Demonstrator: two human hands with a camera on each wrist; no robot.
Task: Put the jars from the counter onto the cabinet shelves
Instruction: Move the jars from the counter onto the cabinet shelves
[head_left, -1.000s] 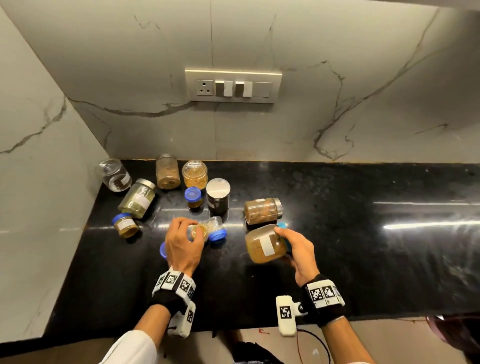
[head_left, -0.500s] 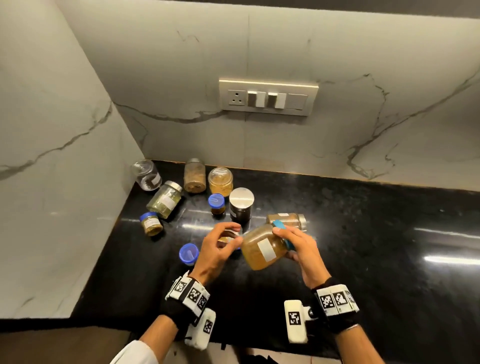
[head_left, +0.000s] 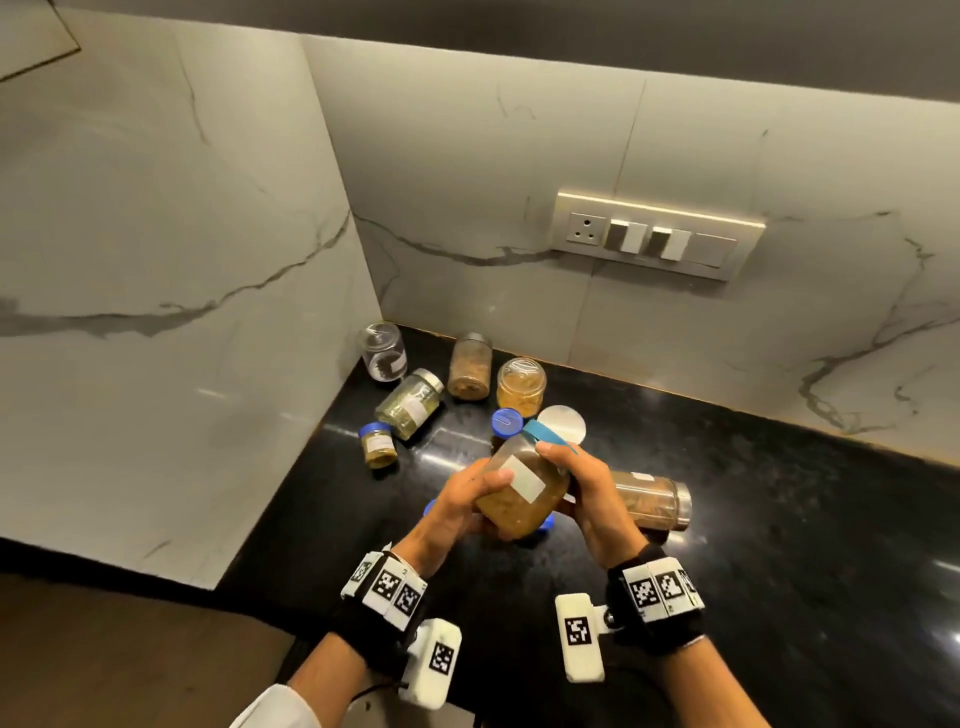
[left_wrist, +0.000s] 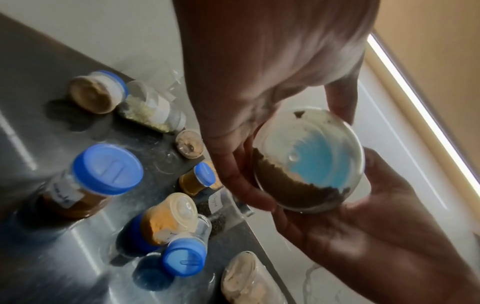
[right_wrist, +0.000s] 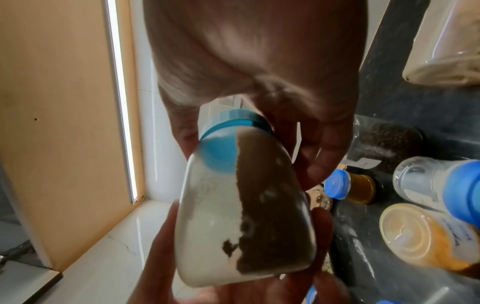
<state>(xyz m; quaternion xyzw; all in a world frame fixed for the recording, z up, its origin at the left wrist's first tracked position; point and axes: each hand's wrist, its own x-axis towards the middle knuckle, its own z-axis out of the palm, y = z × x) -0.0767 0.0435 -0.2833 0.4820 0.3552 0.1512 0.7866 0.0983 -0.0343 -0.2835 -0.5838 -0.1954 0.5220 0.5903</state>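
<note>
**Both hands on one jar above the counter**

We see the blue-lidded jar (head_left: 519, 486) held off the black counter (head_left: 779, 545), tilted with its lid pointing away toward the switch plate (head_left: 657, 236). It is partly filled with brown powder and carries a white label. The left hand (head_left: 457, 506) grasps the jar's lower body, thumb laid across the side by the label. The right hand (head_left: 589, 493) grips it nearer the lid end, fingers curled round the shoulder. In the left wrist view the jar's clear base faces the camera, cradled between both palms.

Relative to the held jar: a jar with a metal lid (head_left: 649, 501) lies on its side on the counter just to its right. Beyond it stand a small blue-capped jar (head_left: 506, 423) and a white-lidded jar (head_left: 561, 423). Further back toward the corner we note a yellow-filled jar (head_left: 521, 387), a brown-filled jar (head_left: 469, 366), a nearly empty clear jar (head_left: 384, 353), a metal-lidded jar of pale contents (head_left: 409, 404) and a small blue-lidded jar (head_left: 378, 444).
</note>
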